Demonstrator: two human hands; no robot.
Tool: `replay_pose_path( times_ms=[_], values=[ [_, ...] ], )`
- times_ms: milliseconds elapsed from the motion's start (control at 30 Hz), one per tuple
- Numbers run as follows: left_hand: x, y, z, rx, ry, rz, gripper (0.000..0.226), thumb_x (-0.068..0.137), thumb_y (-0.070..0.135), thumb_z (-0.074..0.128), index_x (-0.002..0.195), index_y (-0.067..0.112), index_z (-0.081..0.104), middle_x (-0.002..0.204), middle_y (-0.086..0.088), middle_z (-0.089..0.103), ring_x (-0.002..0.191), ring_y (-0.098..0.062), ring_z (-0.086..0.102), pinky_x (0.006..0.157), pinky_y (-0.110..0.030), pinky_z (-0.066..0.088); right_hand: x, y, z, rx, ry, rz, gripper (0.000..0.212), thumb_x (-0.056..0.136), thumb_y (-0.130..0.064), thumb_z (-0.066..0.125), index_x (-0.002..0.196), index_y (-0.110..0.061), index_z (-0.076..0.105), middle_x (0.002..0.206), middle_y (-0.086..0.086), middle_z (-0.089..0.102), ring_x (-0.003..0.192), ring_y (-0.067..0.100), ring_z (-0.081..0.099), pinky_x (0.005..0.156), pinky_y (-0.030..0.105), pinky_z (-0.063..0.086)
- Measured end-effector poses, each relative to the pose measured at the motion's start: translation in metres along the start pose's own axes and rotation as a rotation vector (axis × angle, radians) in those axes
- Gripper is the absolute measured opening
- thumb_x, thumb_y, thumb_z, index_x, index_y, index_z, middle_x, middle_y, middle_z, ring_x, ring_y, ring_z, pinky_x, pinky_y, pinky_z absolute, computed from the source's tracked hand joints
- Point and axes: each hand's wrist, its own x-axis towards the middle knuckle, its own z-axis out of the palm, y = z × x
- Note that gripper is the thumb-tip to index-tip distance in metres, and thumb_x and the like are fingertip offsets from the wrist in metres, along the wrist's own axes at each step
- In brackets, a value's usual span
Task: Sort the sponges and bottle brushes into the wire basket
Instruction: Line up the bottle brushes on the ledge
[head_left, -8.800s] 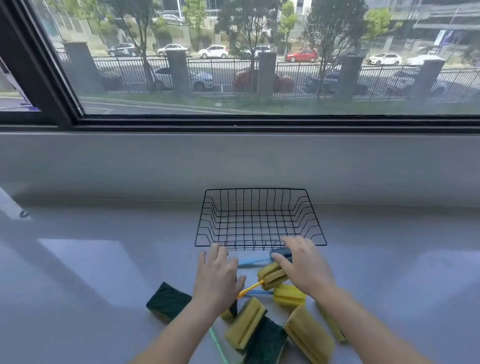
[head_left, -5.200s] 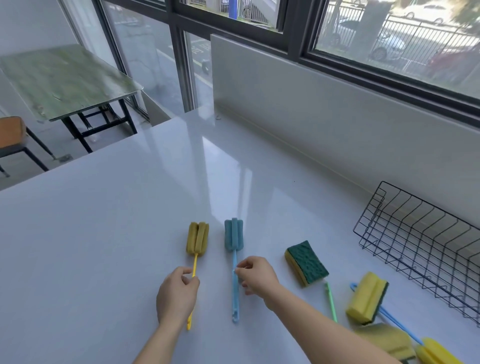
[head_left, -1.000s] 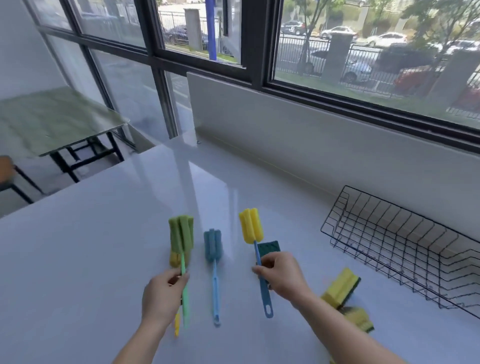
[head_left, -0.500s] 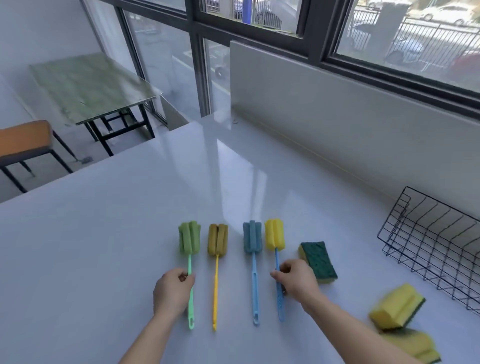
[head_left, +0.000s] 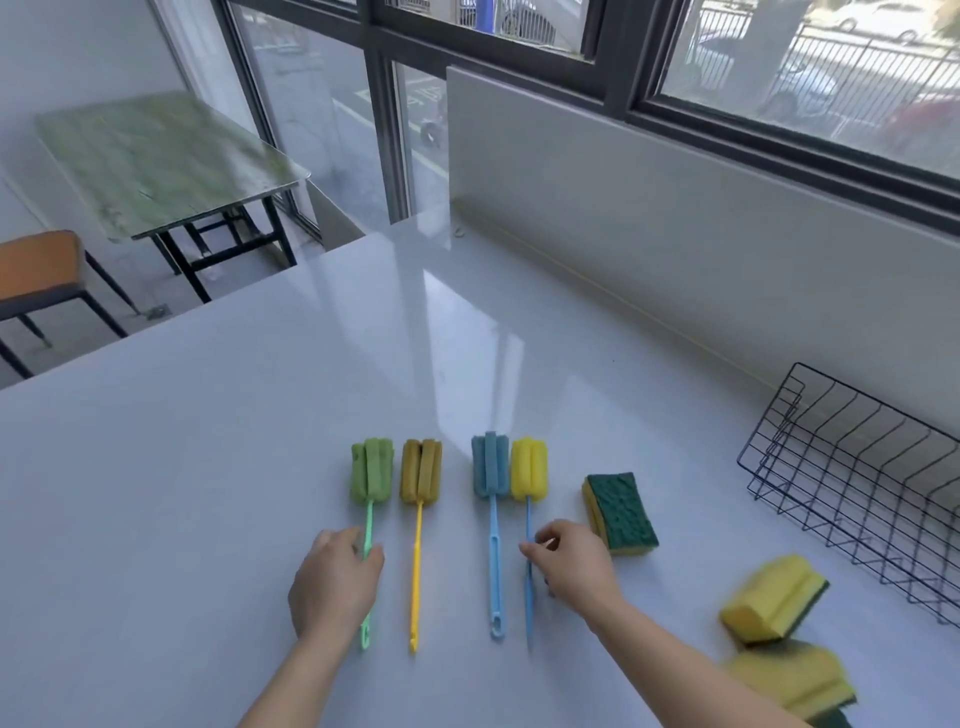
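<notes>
Four bottle brushes lie side by side on the white counter, heads pointing away from me: a green brush (head_left: 371, 470), an ochre brush with a yellow handle (head_left: 421, 470), a blue brush (head_left: 489, 466) and a yellow-headed brush with a blue handle (head_left: 529, 468). My left hand (head_left: 335, 584) is closed over the green brush's handle. My right hand (head_left: 571, 564) pinches the blue handle of the yellow-headed brush. A green-topped sponge (head_left: 621, 512) lies just right of that hand. Two yellow sponges (head_left: 769, 595) (head_left: 789, 678) sit at the lower right. The black wire basket (head_left: 857, 478) stands at the right with nothing visible in it.
A low white wall (head_left: 675, 218) under the windows runs along the counter's far edge, behind the basket. The counter's left edge drops to the floor, where a green-topped table (head_left: 156, 156) and an orange seat (head_left: 36, 265) stand.
A second ago both hands held their brushes raised; now the green and yellow-headed brushes lie flat in the row beside the other two. My hands stay on their handles.
</notes>
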Motion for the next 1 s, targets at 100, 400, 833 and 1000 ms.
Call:
replay_pose_path(
  times_ms=[100, 400, 833, 1000],
  values=[
    [-0.001, 0.000, -0.001, -0.042, 0.041, -0.042, 0.024, 0.087, 0.036, 0.060, 0.104, 0.020, 0.067, 0.094, 0.002, 0.057, 0.079, -0.023, 0.055, 0.066, -0.030, 0.041, -0.004, 0.003, -0.001, 0.023, 0.018, 0.009, 0.033, 0.092, -0.046, 0.064, 0.107, -0.017, 0.067, 0.098, 0.005, 0.074, 0.087, 0.026, 0.072, 0.079, 0.038, 0.059],
    [-0.006, 0.001, 0.004, -0.159, -0.027, 0.029, 0.014, 0.085, 0.015, 0.065, 0.095, 0.023, 0.068, 0.075, 0.005, 0.060, 0.076, -0.023, 0.054, 0.065, -0.034, 0.044, -0.012, 0.012, -0.011, 0.075, -0.014, 0.010, 0.029, 0.092, -0.038, 0.066, 0.115, -0.021, 0.063, 0.099, 0.005, 0.071, 0.091, 0.025, 0.071, 0.083, 0.039, 0.059],
    [-0.011, 0.013, 0.015, -0.138, -0.072, 0.141, 0.030, 0.086, 0.021, 0.067, 0.116, 0.018, 0.068, 0.075, 0.008, 0.061, 0.077, -0.019, 0.057, 0.067, -0.030, 0.042, -0.018, 0.015, -0.003, 0.075, -0.099, -0.021, 0.035, 0.093, -0.032, 0.064, 0.125, -0.019, 0.060, 0.093, 0.003, 0.067, 0.077, 0.019, 0.064, 0.071, 0.031, 0.054],
    [-0.010, 0.019, 0.016, -0.149, -0.103, 0.117, 0.032, 0.086, 0.024, 0.065, 0.118, 0.020, 0.066, 0.078, 0.008, 0.062, 0.080, -0.018, 0.058, 0.070, -0.030, 0.045, -0.016, 0.012, -0.001, 0.066, -0.101, -0.044, 0.037, 0.093, -0.032, 0.065, 0.126, -0.018, 0.059, 0.090, 0.001, 0.064, 0.077, 0.020, 0.064, 0.074, 0.035, 0.056]
  ],
)
